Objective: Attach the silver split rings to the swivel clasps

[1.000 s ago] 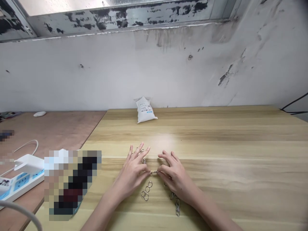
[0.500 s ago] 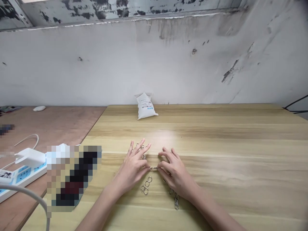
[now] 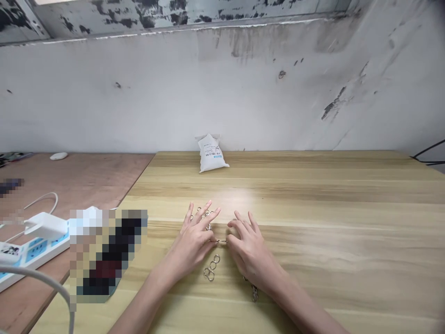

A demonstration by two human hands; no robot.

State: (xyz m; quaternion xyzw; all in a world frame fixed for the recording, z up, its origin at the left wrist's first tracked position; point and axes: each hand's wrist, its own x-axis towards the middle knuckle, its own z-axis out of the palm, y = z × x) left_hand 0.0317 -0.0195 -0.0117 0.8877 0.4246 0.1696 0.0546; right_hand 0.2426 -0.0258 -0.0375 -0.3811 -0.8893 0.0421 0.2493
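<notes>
A scuffed white wall (image 3: 174, 97) under a peeling metal window frame (image 3: 174, 18) stands behind the pale wood table (image 3: 313, 195), with a plywood table (image 3: 76, 176) adjoining on its left.

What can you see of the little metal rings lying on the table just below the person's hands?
The rings are small, round, silvery loops that look like shiny metal. There seem to be about four, lying flat in a short, loose, slanting line on the light wood-grain table. They sit below the gap between the left hand and right hand, and neither hand touches them. Whether they interlock is too small to tell.

Wooden table (image 3: 313, 204) with metal rings (image 3: 212, 268)
</notes>
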